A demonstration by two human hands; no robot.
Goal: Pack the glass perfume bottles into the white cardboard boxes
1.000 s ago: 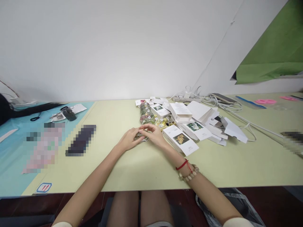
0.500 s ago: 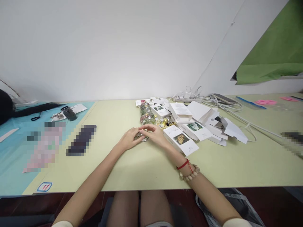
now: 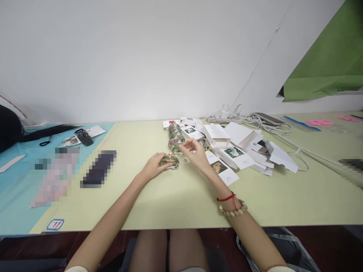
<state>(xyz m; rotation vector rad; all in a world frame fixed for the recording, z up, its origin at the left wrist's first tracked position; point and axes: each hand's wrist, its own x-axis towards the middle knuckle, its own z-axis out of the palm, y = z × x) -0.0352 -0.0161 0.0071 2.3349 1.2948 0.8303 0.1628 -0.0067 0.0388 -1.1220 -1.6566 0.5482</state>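
My left hand (image 3: 153, 166) is curled round a small round glass bottle (image 3: 170, 161) with flowers inside and a gold neck, which rests on the pale green table (image 3: 159, 200). My right hand (image 3: 195, 151) hovers just right of it and a little farther back, fingers partly spread, thumb and forefinger close together; whether they pinch anything is not visible. A small clear object (image 3: 185, 160) lies on the table between the bottle and my right hand. Behind stands a row of similar glass bottles (image 3: 175, 138).
A heap of white boxes with flower pictures (image 3: 235, 149) lies right of my hands, with white cables and a power strip (image 3: 227, 118) behind. A blue mat (image 3: 25, 181) covers the table's left end, bearing keys and blurred items. Green cloth (image 3: 326, 64) hangs at upper right.
My right hand has lifted off the bottle and moved right and back. The bottle's gold neck now shows, and my left hand still grips the bottle.
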